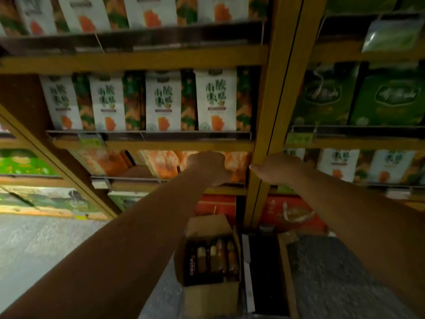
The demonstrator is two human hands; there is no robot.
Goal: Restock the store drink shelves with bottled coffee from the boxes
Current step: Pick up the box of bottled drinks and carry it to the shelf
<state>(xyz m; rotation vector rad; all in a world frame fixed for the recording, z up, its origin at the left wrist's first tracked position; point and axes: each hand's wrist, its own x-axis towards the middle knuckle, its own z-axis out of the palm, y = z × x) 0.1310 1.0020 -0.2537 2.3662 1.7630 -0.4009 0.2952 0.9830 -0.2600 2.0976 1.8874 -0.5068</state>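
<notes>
**Reaching into the orange row while the coffee waits below**

I see my left hand (207,166) knuckles-up among the orange packs (161,164), probably shoving them aside to clear shelf space; its fingers curl away from me, so I cannot tell whether it holds anything. My right hand (280,169) braces against the wooden upright (271,88), likely for balance (its fingers are hidden too, so its grip is unclear). The hands are near each other, with the post between them. The bottles (218,256) stand upright in the open box (207,293) on the floor, directly beneath my arms. The wire rail (149,180) along the shelf front is a lip to lift over, and headroom under the board above looks tight.
</notes>
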